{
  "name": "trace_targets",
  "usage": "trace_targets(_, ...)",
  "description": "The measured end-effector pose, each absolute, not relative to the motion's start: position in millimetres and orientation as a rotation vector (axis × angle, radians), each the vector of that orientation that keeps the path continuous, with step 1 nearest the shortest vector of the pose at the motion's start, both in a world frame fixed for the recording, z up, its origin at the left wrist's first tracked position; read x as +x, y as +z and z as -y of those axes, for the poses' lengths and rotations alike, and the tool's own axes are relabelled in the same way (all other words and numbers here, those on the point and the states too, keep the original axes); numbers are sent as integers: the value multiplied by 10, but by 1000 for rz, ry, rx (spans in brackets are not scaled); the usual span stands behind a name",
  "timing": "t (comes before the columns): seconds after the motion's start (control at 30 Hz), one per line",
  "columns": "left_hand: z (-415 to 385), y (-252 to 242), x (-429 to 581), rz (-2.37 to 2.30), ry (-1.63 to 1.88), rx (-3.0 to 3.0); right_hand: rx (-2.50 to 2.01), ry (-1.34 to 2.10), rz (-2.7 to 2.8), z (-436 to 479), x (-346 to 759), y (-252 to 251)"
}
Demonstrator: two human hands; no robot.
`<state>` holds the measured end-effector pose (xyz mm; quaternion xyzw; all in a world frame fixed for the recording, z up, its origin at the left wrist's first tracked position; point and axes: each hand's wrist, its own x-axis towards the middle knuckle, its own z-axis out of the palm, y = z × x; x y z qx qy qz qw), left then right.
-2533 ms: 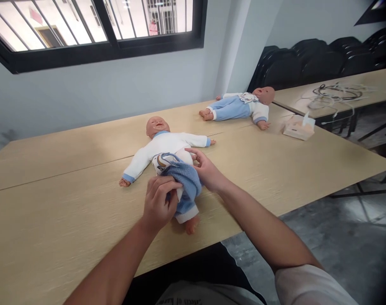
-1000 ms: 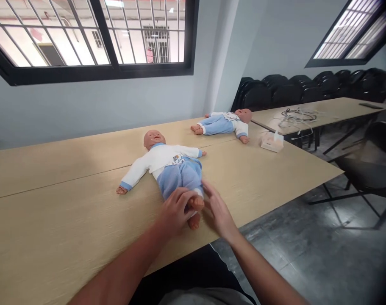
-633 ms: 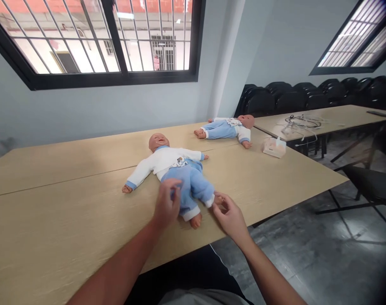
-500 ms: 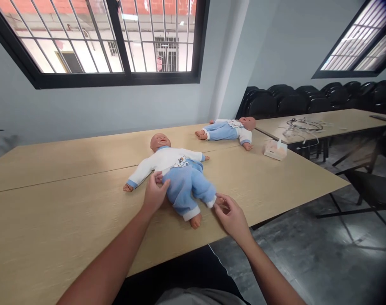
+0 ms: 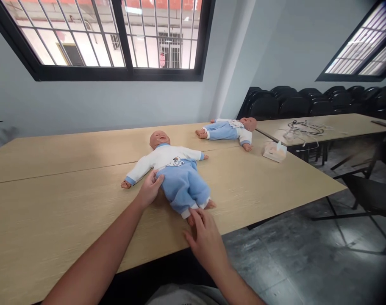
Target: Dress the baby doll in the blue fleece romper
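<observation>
Left hand (image 5: 149, 190) at the hip, right hand (image 5: 208, 241) at the foot of a doll (image 5: 162, 157) lying on a table (image 5: 68, 212).

The left hand pinches the waist edge of the blue trousers (image 5: 183, 184), thumb close to the fingers; the doll lies face up beside it, reaching rightward and beyond, arms spread. The right hand is half curled, fingers touching the white cuff (image 5: 185, 214), thumb apart; whether it grips the foot I cannot tell. Well beyond the right hand lies a second doll (image 5: 224, 129); farther right of the grip are a tissue box (image 5: 273, 152), tangled cables (image 5: 302, 128) and a dark chair (image 5: 370, 190).
</observation>
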<state>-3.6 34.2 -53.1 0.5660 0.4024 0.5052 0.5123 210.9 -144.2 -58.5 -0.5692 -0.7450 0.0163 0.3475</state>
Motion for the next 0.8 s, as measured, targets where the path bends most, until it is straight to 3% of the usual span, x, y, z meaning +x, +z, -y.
trace_targets(0.27, -324, -494, -36, -903, 1368, 1112, -1535, 472, 1567, 1058, 2312, -405)
trace_targets(0.47, -359, -485, -239, -910, 896, 1576, -1358, 812, 1102, 775, 2610, 11)
trace_targets(0.6, -426, -488, -267, -1311, 768, 2007, -1357, 867, 1064, 711, 2713, 220)
trace_targets(0.8, -684, -590, -218, -1641, 907, 1924, -1441, 602, 1258, 1179, 2699, 246)
